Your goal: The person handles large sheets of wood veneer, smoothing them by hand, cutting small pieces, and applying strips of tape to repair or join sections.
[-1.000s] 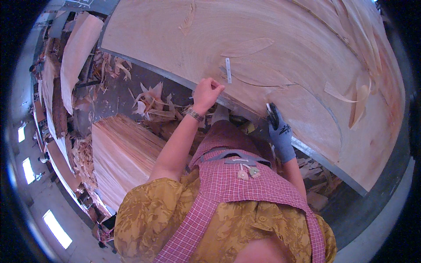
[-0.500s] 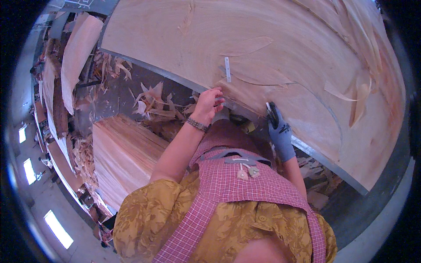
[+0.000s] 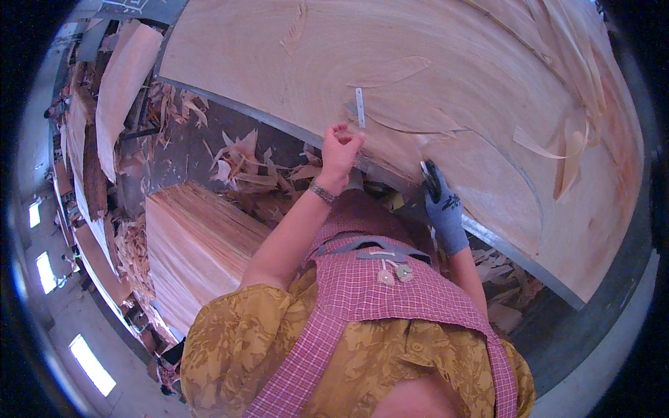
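Note:
A large sheet of pale wood veneer (image 3: 265, 63) lies on the table before me, with loose slivers and a curved seam across it. My bare left hand (image 3: 340, 155) is over its near edge, with fingers curled in toward the thumb; anything between them is too small to make out. Just beyond those fingertips a narrow white strip with dark dots (image 3: 359, 106) rests on the veneer. My right hand (image 3: 446, 212), in a grey-blue glove, closes on a dark handheld tool with a pale edge (image 3: 432, 180) at the sheet's edge. The fingers partly hide that tool, so its kind is unclear.
A thick stack of veneer (image 3: 195, 244) stands at my left. Torn veneer scraps (image 3: 240, 157) litter the floor beyond it. Curled veneer strips (image 3: 573, 164) lie on the sheet's right side. The table's metal edge (image 3: 516, 254) runs close in front of me.
My left hand has moved slightly up and over the veneer, nearer the white strip, and its fingers have drawn in toward the thumb. My right hand has barely moved.

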`<action>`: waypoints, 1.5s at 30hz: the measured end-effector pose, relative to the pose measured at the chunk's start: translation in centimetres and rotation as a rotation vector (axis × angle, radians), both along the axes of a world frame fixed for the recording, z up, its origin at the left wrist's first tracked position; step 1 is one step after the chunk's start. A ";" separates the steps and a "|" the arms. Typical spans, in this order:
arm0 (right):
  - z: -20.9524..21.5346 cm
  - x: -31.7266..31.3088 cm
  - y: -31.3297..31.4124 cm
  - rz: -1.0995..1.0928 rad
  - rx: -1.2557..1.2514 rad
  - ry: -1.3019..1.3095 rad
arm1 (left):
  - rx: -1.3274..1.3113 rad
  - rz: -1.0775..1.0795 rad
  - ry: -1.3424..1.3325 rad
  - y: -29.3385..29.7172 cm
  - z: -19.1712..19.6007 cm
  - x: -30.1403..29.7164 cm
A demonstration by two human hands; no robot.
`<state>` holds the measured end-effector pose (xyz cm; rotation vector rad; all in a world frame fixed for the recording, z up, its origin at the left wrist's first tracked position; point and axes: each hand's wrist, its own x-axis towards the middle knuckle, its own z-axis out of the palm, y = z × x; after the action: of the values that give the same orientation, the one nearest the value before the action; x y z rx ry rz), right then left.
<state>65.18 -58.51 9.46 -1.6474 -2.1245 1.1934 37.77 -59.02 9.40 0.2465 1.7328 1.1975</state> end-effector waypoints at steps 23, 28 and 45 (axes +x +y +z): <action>1.5 -0.4 0.3 0.007 -0.040 0.006 | 0.136 -0.003 0.293 1.5 -1.8 -0.6; 1.9 0.1 0.5 -0.051 -0.157 0.225 | 0.068 -0.045 0.482 1.0 -3.9 -1.4; 1.6 3.0 -1.2 -0.147 -0.458 0.398 | -0.032 -0.062 0.553 -0.1 -3.6 -1.7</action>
<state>68.16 -59.70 11.09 -1.5205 -1.5403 1.8727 36.09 -59.08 5.75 0.6567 2.1947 1.1189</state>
